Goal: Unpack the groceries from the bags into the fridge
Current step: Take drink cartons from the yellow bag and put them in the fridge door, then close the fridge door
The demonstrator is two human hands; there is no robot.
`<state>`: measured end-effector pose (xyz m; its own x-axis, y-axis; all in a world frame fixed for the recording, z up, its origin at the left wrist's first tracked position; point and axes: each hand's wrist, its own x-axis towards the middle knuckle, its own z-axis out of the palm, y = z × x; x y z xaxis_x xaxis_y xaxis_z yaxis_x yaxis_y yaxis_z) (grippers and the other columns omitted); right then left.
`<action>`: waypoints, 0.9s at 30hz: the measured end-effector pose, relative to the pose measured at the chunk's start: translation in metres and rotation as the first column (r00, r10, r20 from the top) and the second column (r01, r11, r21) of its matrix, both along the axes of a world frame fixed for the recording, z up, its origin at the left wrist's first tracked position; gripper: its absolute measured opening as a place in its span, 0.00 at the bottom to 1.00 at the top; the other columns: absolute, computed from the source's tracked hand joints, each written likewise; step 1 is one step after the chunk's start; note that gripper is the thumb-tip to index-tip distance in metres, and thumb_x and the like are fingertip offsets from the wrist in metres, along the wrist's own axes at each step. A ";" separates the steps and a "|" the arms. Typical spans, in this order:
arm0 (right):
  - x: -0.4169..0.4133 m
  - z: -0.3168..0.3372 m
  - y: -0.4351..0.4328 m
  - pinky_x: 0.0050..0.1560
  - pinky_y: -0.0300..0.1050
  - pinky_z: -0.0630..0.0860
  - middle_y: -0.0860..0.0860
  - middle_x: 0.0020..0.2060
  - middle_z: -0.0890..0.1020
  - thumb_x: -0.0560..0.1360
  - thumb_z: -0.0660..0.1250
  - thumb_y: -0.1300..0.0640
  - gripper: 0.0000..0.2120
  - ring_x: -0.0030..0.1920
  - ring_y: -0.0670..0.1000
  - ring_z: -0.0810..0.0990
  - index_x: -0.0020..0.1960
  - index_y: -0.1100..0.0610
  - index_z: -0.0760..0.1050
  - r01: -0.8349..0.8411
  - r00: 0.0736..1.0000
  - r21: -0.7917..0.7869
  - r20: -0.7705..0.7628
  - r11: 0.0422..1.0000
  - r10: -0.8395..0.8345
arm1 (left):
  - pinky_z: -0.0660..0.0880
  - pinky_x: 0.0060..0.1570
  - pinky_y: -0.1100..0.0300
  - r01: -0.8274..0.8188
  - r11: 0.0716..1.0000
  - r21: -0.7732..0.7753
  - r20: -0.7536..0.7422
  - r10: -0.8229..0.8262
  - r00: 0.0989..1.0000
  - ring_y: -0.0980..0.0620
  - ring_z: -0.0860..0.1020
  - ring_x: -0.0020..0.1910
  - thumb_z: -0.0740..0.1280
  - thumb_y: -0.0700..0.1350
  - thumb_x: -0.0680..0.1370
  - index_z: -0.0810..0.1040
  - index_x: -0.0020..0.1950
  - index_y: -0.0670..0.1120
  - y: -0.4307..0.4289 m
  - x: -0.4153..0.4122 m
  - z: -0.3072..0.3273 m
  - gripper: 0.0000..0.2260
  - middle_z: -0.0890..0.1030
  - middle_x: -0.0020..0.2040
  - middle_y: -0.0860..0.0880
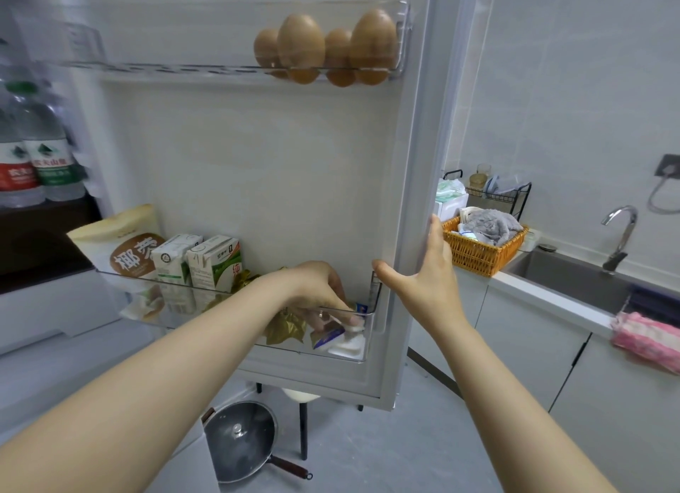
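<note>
The fridge door point(279, 168) stands open in front of me. My left hand point(323, 294) reaches into the right end of the lower door bin point(235, 297), fingers closed on a small white and blue packet point(355, 327). Gold wrapped packets point(285, 327) lie beside it. Further left in the bin stand two milk cartons point(198, 259) and a beige bag point(125, 249). My right hand point(423, 275) grips the door's outer edge, thumb on the inside. Several brown eggs point(323, 47) sit in the upper door shelf.
Water bottles point(33, 154) stand inside the fridge at left. A counter at right carries a wicker basket point(478, 253), a sink point(574, 275) with a tap and a pink cloth point(647, 341). A lidded pan point(239, 441) lies on the floor below the door.
</note>
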<state>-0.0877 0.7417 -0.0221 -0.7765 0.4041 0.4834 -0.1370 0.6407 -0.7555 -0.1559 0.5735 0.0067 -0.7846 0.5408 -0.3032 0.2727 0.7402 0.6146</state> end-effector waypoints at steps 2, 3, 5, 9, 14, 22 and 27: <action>0.000 0.000 0.000 0.71 0.47 0.59 0.50 0.76 0.57 0.68 0.74 0.47 0.51 0.75 0.50 0.57 0.78 0.48 0.42 0.001 1.000 -0.003 0.000 1.000 -0.001 | 0.80 0.34 0.62 -0.028 1.000 0.002 -0.099 0.028 0.995 0.49 0.84 0.38 0.76 0.49 0.69 0.83 0.49 0.43 0.001 0.000 -0.001 0.13 0.84 0.43 0.45; -0.001 -0.001 0.000 0.72 0.49 0.60 0.51 0.76 0.57 0.68 0.75 0.47 0.51 0.75 0.50 0.57 0.78 0.48 0.42 0.001 1.000 -0.004 0.002 1.000 -0.001 | 0.81 0.34 0.61 -0.039 0.999 0.017 -0.137 0.041 0.990 0.48 0.84 0.38 0.75 0.46 0.70 0.83 0.48 0.42 0.002 0.000 -0.003 0.10 0.84 0.42 0.44; -0.001 0.000 0.001 0.72 0.50 0.61 0.51 0.75 0.58 0.68 0.75 0.46 0.51 0.75 0.50 0.58 0.78 0.48 0.43 0.001 1.000 -0.005 0.010 1.000 -0.001 | 0.83 0.40 0.54 -0.059 0.996 0.065 -0.193 0.070 0.979 0.44 0.84 0.40 0.72 0.42 0.71 0.82 0.46 0.41 0.003 -0.001 -0.007 0.07 0.84 0.42 0.43; -0.001 0.000 0.000 0.71 0.49 0.61 0.50 0.75 0.58 0.68 0.75 0.47 0.51 0.74 0.50 0.59 0.78 0.48 0.43 -0.001 1.000 -0.014 0.006 1.000 0.001 | 0.77 0.42 0.58 -0.061 0.996 0.065 -0.398 0.082 0.914 0.48 0.81 0.42 0.69 0.44 0.71 0.83 0.43 0.45 0.000 -0.004 -0.011 0.05 0.84 0.40 0.48; 0.001 0.000 -0.001 0.71 0.51 0.62 0.50 0.75 0.58 0.68 0.74 0.46 0.51 0.74 0.50 0.59 0.78 0.47 0.43 0.004 1.000 -0.015 0.016 1.000 -0.004 | 0.74 0.44 0.62 -0.065 0.982 0.178 -0.534 0.152 0.832 0.52 0.80 0.44 0.68 0.48 0.73 0.82 0.44 0.49 -0.003 0.003 -0.012 0.05 0.82 0.41 0.52; 0.010 0.000 -0.003 0.70 0.48 0.61 0.50 0.76 0.57 0.68 0.75 0.44 0.53 0.75 0.49 0.58 0.78 0.47 0.42 -0.010 1.000 -0.029 0.015 1.000 0.011 | 0.70 0.38 0.73 -0.013 0.935 0.354 -0.543 0.216 0.811 0.60 0.79 0.41 0.70 0.51 0.74 0.82 0.48 0.49 -0.032 0.035 -0.016 0.07 0.83 0.42 0.55; 0.027 -0.001 -0.015 0.70 0.46 0.60 0.50 0.75 0.57 0.66 0.77 0.44 0.53 0.75 0.49 0.58 0.78 0.48 0.44 -0.007 1.000 -0.049 -0.005 0.999 0.006 | 0.73 0.38 0.70 -0.072 0.918 0.390 -0.535 0.290 0.794 0.59 0.79 0.41 0.70 0.54 0.73 0.81 0.47 0.49 -0.050 0.044 -0.020 0.09 0.82 0.41 0.55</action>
